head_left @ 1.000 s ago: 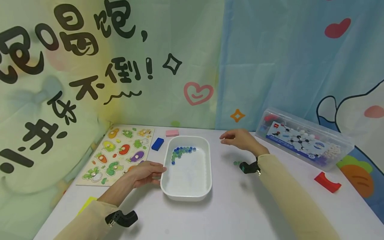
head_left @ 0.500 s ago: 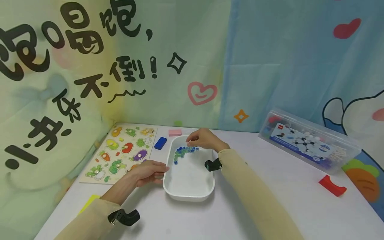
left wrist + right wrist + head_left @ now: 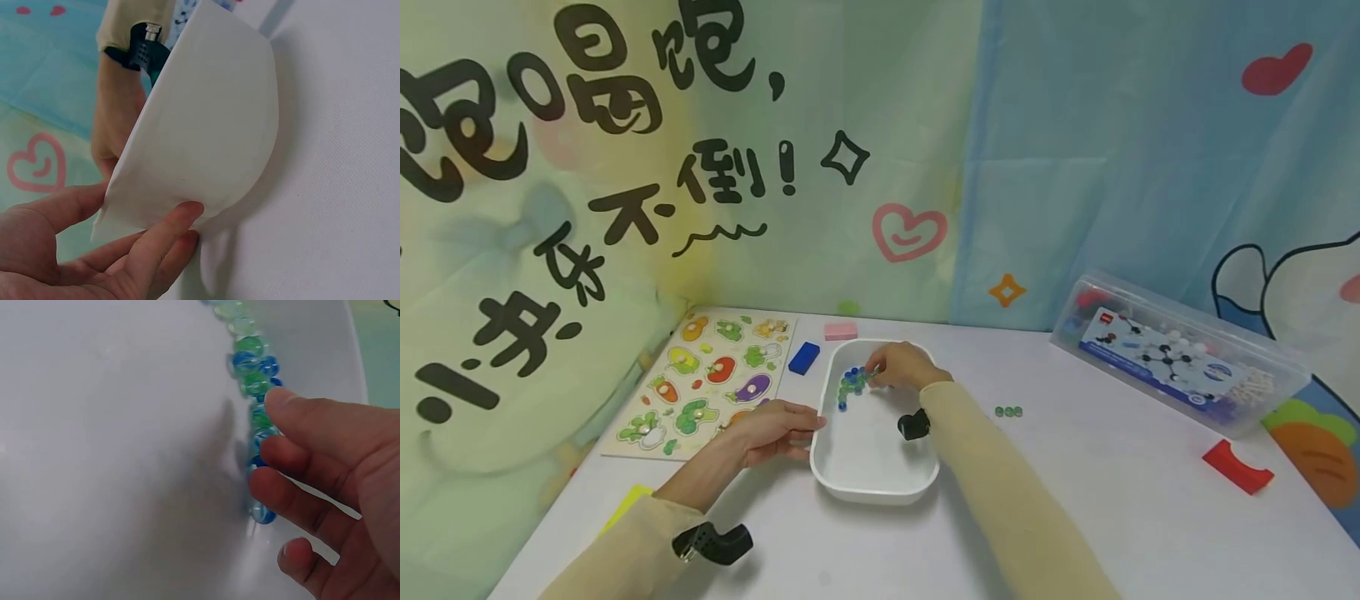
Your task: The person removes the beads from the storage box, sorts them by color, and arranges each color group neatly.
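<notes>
My left hand (image 3: 771,433) grips the side of a white plastic tray (image 3: 861,458). In the left wrist view its thumb and fingers press on the rim and outer wall. Glass marbles (image 3: 853,382) with blue and green swirls gather along the far left of the tray floor. My right hand (image 3: 901,367) reaches inside over this cluster. Seen from the right wrist, the marbles (image 3: 249,362) form a row along the wall, and the thumb and index fingertips are apart, right at them. Several marbles are partly hidden behind these fingers.
Green marbles (image 3: 1008,412) lie on the table right of the tray. Left stand a vegetable puzzle board (image 3: 707,383), a blue block (image 3: 804,358) and a pink block (image 3: 840,331). A clear lidded box (image 3: 1180,358) and a red curved block (image 3: 1237,467) are at the right.
My right hand has moved left from above the table into the tray, down to the marbles. The green marbles on the table show again. My left hand keeps its place on the tray.
</notes>
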{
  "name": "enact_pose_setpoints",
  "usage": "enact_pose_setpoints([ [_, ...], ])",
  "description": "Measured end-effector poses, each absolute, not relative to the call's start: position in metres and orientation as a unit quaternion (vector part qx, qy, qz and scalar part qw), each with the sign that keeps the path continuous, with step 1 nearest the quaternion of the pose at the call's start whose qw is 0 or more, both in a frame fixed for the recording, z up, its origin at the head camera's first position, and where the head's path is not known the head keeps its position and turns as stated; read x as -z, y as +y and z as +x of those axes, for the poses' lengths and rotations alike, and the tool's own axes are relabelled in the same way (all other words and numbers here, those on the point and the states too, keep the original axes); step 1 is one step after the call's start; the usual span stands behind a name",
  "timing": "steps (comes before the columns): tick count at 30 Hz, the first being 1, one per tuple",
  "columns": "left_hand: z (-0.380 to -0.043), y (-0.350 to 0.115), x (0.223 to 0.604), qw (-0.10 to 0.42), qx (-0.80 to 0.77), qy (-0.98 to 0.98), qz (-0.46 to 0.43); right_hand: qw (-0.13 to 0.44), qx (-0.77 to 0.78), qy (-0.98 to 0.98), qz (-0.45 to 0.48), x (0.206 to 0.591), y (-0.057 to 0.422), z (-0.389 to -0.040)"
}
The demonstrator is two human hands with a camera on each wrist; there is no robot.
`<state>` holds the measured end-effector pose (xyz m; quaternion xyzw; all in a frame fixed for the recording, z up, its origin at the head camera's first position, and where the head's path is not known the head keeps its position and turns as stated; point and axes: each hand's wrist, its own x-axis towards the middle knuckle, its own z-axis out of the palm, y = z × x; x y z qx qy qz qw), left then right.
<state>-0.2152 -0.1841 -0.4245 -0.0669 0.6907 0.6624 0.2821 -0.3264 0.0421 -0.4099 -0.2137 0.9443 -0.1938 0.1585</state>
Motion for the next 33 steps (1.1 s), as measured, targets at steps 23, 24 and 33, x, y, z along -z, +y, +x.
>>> enact_pose_setpoints([
  [23, -0.216, -0.184, 0.426, 0.284, -0.667, 0.686, -0.061, 0.115, 0.172, 0.951, -0.231, 0.417, 0.042, -0.323],
  [24, -0.216, -0.184, 0.426, 0.284, -0.667, 0.686, -0.062, 0.115, 0.172, 0.950, -0.232, 0.418, 0.042, -0.323],
  [33, -0.216, -0.183, 0.427, 0.280, -0.664, 0.689, -0.072, 0.124, 0.220, 0.934, -0.253, 0.404, 0.047, -0.325],
])
